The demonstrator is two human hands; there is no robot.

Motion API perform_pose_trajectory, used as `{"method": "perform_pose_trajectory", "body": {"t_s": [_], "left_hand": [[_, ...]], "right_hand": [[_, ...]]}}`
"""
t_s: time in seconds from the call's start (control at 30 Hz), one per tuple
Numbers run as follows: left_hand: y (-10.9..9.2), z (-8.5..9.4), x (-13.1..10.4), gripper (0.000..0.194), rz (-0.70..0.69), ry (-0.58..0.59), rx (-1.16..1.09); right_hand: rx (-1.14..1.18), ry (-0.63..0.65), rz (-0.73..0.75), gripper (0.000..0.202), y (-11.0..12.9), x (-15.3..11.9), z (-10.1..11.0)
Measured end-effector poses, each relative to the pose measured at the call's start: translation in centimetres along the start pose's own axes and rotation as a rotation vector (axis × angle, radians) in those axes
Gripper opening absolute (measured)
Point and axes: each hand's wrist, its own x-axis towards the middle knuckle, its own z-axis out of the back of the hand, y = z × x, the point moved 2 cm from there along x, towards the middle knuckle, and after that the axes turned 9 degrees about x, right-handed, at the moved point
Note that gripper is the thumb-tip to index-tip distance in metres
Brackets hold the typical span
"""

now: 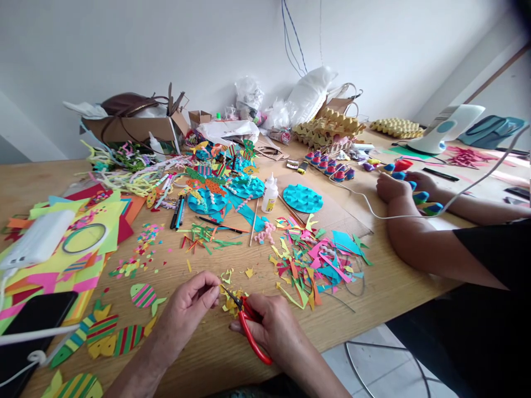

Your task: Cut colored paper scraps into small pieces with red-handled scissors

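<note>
My right hand (276,326) grips red-handled scissors (257,345), their dark blades pointing up and left. At the blade tips, my left hand (199,298) is closed in a pinch; what it holds is too small and hidden to make out. Yellow paper scraps (230,304) lie on the table under the blades. Left of my left hand are striped paper fish, one pink and green (143,296), another red and green (128,339). A heap of coloured paper offcuts (319,262) spreads beyond my right hand.
A white glue bottle (270,194) stands near blue scalloped discs (302,198). Coloured paper sheets (118,207), a black phone (41,326) and a white cable lie left. At right, a co-worker's hands (394,188) hold painted egg-carton pieces; a grey cable (373,213) crosses there.
</note>
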Motion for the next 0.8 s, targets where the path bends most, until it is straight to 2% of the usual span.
{"method": "perform_pose_trajectory", "body": {"t_s": [0.47, 0.8], "left_hand": [[0.37, -0.60, 0.08, 0.017, 0.013, 0.106, 0.023], [0.36, -0.44, 0.03, 0.018, 0.001, 0.095, 0.036]], "right_hand": [[0.028, 0.007, -0.044, 0.038, 0.66, 0.07, 0.06], [0.044, -0.011, -0.013, 0.039, 0.13, -0.17, -0.02]]}}
